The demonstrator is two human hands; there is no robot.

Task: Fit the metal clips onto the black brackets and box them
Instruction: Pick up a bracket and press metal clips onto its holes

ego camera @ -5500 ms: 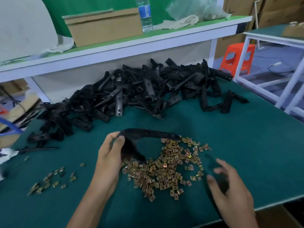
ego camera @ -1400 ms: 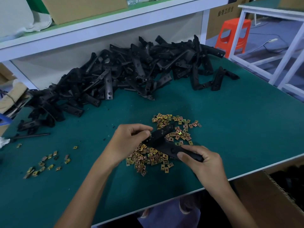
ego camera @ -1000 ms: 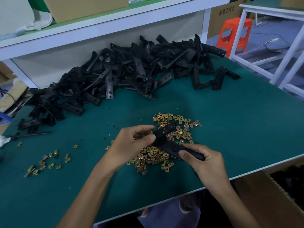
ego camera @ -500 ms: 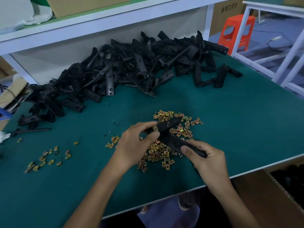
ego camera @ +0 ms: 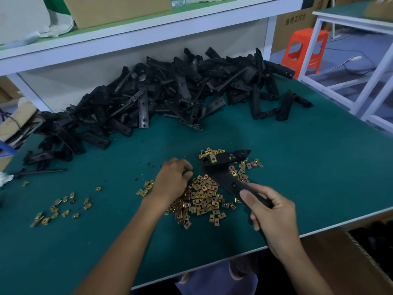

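My right hand (ego camera: 270,207) grips the near end of a black angled bracket (ego camera: 225,167), holding it over a heap of brass-coloured metal clips (ego camera: 202,196) on the green table. One clip (ego camera: 213,159) sits fitted at the bracket's bend. My left hand (ego camera: 173,180) rests knuckles-up on the left side of the clip heap, fingers curled down into the clips; whether it holds one is hidden. A large pile of black brackets (ego camera: 170,96) lies along the back of the table.
A smaller scatter of clips (ego camera: 61,209) lies at the left. An open cardboard box (ego camera: 348,265) stands below the table's front right edge. A white shelf (ego camera: 131,37) with a carton overhangs the back. An orange stool (ego camera: 304,50) stands at far right.
My left hand has let go of the bracket's upper end and dropped onto the clip heap. A clip now shows fitted at the bracket's bend. My right hand still holds the bracket.
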